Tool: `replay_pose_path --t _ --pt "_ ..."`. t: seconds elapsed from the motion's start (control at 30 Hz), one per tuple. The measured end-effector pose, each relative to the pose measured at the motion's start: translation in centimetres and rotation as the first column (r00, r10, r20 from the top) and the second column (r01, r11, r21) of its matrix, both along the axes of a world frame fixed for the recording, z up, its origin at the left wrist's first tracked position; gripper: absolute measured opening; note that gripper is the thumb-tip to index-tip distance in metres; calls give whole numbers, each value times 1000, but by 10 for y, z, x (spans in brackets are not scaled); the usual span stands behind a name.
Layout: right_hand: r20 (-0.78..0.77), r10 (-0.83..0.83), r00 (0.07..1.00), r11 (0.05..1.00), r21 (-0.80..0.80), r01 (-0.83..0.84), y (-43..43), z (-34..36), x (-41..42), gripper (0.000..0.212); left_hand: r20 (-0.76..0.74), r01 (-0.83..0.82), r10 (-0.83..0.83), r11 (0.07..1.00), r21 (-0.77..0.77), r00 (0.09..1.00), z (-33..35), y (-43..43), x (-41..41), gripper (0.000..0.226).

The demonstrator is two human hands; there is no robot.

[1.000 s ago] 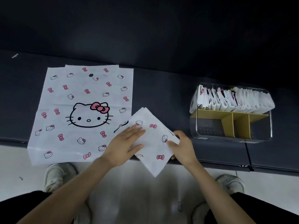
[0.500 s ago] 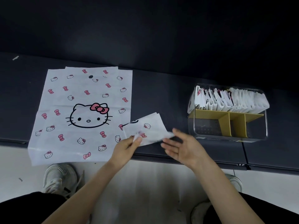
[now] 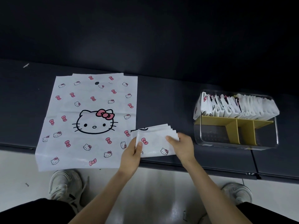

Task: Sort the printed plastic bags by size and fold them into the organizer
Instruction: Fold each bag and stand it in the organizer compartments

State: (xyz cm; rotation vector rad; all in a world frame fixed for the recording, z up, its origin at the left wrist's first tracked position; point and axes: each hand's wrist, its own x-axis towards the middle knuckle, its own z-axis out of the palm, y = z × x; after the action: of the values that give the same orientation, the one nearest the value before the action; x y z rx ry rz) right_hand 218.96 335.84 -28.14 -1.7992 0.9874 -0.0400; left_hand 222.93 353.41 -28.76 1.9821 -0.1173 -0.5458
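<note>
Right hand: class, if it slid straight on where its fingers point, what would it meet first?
The right hand grips the folded bag; straight on, up-left, likely the right edge of the flat printed bag, depth unclear.

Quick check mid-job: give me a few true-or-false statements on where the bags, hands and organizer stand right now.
1. The left hand and the right hand both grip the folded bag. True.
2. The organizer stands left of the flat bag. False: it stands to its right.
3. The flat bag lies spread out on the bench. True.
4. The organizer holds no bags. False: a row of stored bags stands in its far part.
</note>
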Motion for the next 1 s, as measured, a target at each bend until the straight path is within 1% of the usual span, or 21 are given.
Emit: replay_pose_path --t 0.03,0.1,0.2,0.33,0.43,0.5,0.53,0.57,0.6,0.63,0.67,0.7,0.73,0.77,0.83,0.87,0.9,1.0 --pt "-4 24 1000 998 -63 -24 1 0 1 18 13 -10 10 1000 12 1000 1 -2 -1 31" --pt "11 48 999 993 -110 -47 4 2 3 20 44 -19 17 999 41 999 2 -4 0 32" --pt "-32 84 996 979 -186 -88 5 -3 11 25 83 -47 39 995 89 996 -2 -5 3 31" --pt "-117 100 988 958 -257 -128 3 -11 24 34 135 -93 68 978 187 988 -4 -10 11 33" --pt "-164 106 981 947 -283 -150 0 -15 29 36 145 -174 142 957 234 979 -6 -14 19 33" --pt "-185 106 977 940 -302 -159 0 -18 30 38 170 -199 151 930 310 974 -2 -17 20 34" --pt "-194 105 975 934 -317 -164 1 -20 30 40 244 -196 103 897 396 964 1 -18 20 33" --pt "-198 105 974 928 -332 -168 1 -22 29 42 363 -204 21 856 474 931 2 -19 20 33" --pt "-199 106 974 922 -346 -171 2 -22 29 43 503 -242 -70 814 528 862 3 -20 20 33" --pt "-200 109 974 918 -355 -175 2 -23 29 43 623 -268 -153 805 529 767 1 -23 20 35" --pt "-201 113 973 915 -361 -181 2 -23 30 43 689 -233 -232 828 510 686 -2 -26 19 37" --pt "-204 116 972 913 -364 -185 2 -24 30 43 702 -149 -313 845 513 639 -5 -28 19 40" --pt "-207 117 971 910 -369 -188 2 -24 31 43 686 -68 -390 840 538 614 -12 -29 18 43" --pt "-213 115 970 910 -370 -189 2 -23 32 44 646 -7 -447 819 573 619 -18 -29 17 47" --pt "-236 109 966 904 -380 -195 2 -23 32 46 526 65 -503 762 644 686 -29 -26 17 57" --pt "-251 108 962 894 -399 -204 3 -24 32 48 474 89 -504 747 658 722 -33 -25 16 62" --pt "-264 104 959 882 -420 -211 3 -24 32 49 447 100 -497 744 660 744 -37 -24 16 64" --pt "-302 102 948 854 -462 -239 3 -24 33 50 457 79 -468 759 646 756 -41 -25 16 62"
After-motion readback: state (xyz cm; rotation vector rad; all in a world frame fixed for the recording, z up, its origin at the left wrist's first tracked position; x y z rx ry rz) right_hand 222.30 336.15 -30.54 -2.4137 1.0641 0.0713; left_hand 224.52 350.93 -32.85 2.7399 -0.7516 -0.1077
